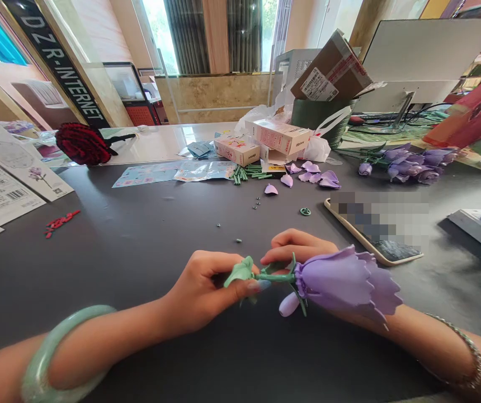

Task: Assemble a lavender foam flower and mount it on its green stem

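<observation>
A large purple toy flower [349, 280] lies sideways above the dark table, its petals toward the right. Its green stem [276, 277] points left, with pale green leaves [240, 271] near the end and a small lilac bud [289, 304] hanging below the bloom. My left hand [207, 288] pinches the stem's leafy end between thumb and fingers. Behind the stem and bloom is my right hand [303, 249], fingers bent around the stem near the flower's base; the bloom hides much of the palm, and the fingertips' contact is partly covered.
A phone [375, 235] lies right of the flower. Loose purple petals [310, 174], green stem pieces [249, 173] and small boxes [280, 136] sit farther back. Purple flowers [412, 162] rest back right. Red pieces [61, 223] and printed sheets [5, 168] are at left.
</observation>
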`<state>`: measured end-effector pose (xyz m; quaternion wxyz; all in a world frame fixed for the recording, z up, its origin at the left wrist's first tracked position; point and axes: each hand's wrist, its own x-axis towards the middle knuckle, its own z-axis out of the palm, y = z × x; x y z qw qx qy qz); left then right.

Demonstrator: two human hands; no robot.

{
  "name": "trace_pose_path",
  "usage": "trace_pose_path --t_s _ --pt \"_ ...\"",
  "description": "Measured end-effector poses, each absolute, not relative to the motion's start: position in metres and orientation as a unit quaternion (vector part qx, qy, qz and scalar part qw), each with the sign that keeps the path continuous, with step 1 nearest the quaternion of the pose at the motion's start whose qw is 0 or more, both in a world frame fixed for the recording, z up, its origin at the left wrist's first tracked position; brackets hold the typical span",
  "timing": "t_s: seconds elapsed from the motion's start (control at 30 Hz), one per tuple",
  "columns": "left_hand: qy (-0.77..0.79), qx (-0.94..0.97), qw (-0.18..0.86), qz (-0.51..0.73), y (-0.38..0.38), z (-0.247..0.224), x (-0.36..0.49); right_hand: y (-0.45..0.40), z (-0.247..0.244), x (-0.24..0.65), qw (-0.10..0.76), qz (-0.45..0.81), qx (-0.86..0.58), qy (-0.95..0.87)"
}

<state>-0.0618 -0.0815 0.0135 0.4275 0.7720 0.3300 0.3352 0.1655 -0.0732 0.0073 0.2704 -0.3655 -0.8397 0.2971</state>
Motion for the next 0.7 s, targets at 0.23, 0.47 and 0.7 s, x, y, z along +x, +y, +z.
trace_pose_path --t_s 0.23,0.47,0.7 --pt "0.357 0.703 0.467 0.401 -0.078 0.014 -0.059 -0.065 -0.014 0.16 0.422 0.236 -0.367 -0.794" --pt "0.415 0.527 0.556 0.492 -0.071 0.02 -0.057 -0.066 -0.013 0.16 0.468 0.247 -0.339 -0.778" --pt "0.41 0.441 0.603 0.523 -0.067 0.024 -0.056 -0.066 0.002 0.167 0.435 0.185 -0.364 -0.802"
